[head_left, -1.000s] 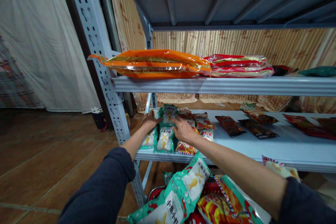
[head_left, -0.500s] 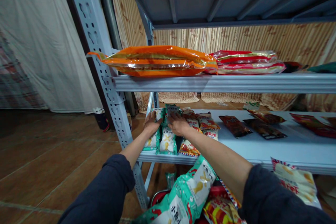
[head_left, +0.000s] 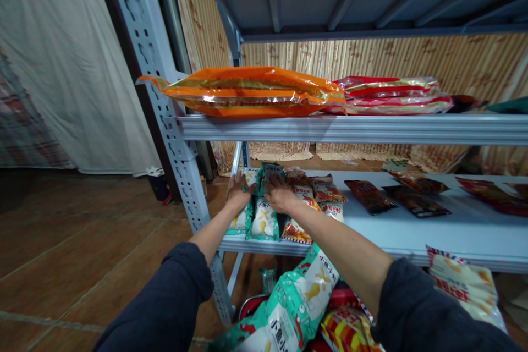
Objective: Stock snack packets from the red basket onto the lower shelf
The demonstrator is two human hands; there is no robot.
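My left hand lies on a green-and-white snack bag at the left end of the lower shelf, fingers spread. My right hand rests with fingers apart on a dark green snack bag in the row beside it. In front of the right hand stands another green-and-white snack bag. Orange-and-white snack bags sit just right of that hand. Below the shelf edge, a large green-and-white snack bag lies slanted beneath my forearms. Neither hand is wrapped round a bag.
A metal upright rises at the left. Overhead, a shelf beam carries an orange bag and red bags. Brown packets lie farther right on the lower shelf. A red container holds snack bags below.
Both hands stay almost where they were on the bags. The view has shifted very slightly.
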